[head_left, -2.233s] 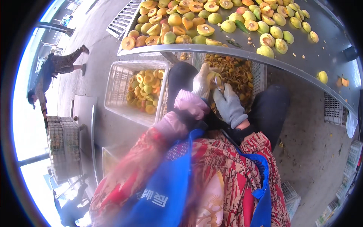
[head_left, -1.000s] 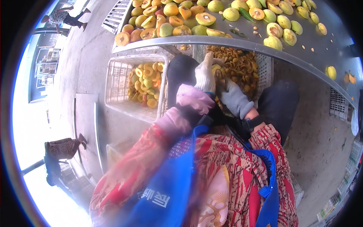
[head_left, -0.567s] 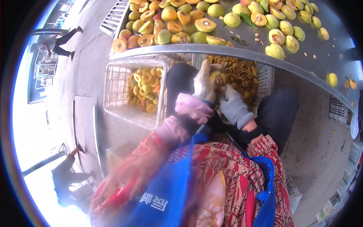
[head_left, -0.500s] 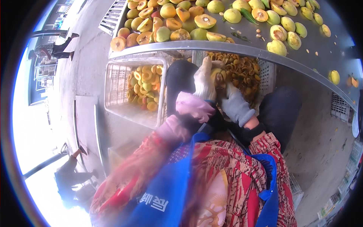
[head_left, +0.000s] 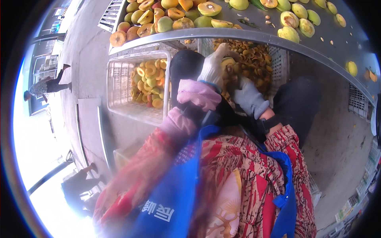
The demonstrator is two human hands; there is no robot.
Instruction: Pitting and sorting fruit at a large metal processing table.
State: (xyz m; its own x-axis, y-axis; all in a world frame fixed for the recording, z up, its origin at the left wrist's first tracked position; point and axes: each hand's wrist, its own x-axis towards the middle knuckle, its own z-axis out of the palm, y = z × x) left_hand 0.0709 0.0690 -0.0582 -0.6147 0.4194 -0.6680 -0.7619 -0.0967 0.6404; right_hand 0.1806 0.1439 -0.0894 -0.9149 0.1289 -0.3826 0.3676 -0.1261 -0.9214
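My left hand (head_left: pixel 213 68), in a white knitted glove, is closed around a yellow peach (head_left: pixel 228 62) over the crate under the table edge. My right hand (head_left: pixel 249 96), in a grey glove, is bent in close below the fruit. Its fingers are curled, and what they grip is hidden between the hands. Beneath both hands lies a pale plastic crate (head_left: pixel 279 70) heaped with brownish-orange cut pieces (head_left: pixel 254 55). At the left, beside my knee, a white crate (head_left: pixel 115 85) contains yellow-orange peach halves (head_left: pixel 150 81).
A metal table (head_left: pixel 317 55) with a raised rim crosses ahead, carrying whole and halved peaches (head_left: pixel 172 24). A dark crate (head_left: pixel 359 101) stands under its right end. Two people (head_left: pixel 49 85) are off to the left. A flat board (head_left: pixel 90 131) lies on the floor.
The view has shifted slightly, so the table and crates sit higher. Both hands stay together at the peach over the crate. The far person at left has moved along.
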